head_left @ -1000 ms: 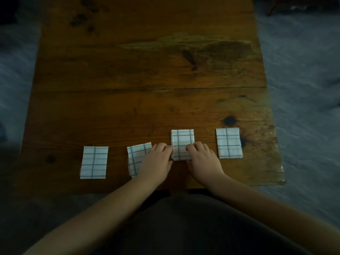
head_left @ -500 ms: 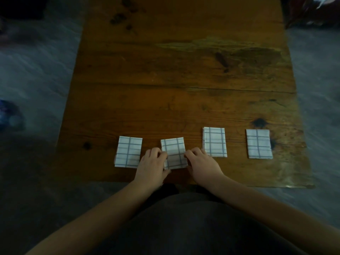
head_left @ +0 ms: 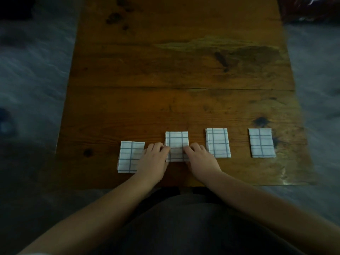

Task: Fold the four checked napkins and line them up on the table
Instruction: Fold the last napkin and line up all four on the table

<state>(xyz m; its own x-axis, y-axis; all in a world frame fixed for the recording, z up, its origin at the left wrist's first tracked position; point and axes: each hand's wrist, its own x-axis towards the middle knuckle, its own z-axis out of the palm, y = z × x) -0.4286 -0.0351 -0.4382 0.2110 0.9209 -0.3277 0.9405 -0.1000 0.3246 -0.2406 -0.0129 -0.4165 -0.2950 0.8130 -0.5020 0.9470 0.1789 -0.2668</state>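
My left hand [head_left: 153, 161] and right hand [head_left: 201, 160] press the second napkin [head_left: 176, 140], fingers [head_left: 161, 146] together on its edges. Flat on the table [head_left: 165, 70].

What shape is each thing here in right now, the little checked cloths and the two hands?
Leftmost napkin: folded, flat, sits nearer the person than the others, left hand overlaps it.
Second napkin: folded, flat, touched on both side edges.
Third napkin: folded, flat.
Rightmost napkin: folded, flat, untouched.
Left hand: fingertips on second napkin's left edge.
Right hand: fingertips on its right edge.
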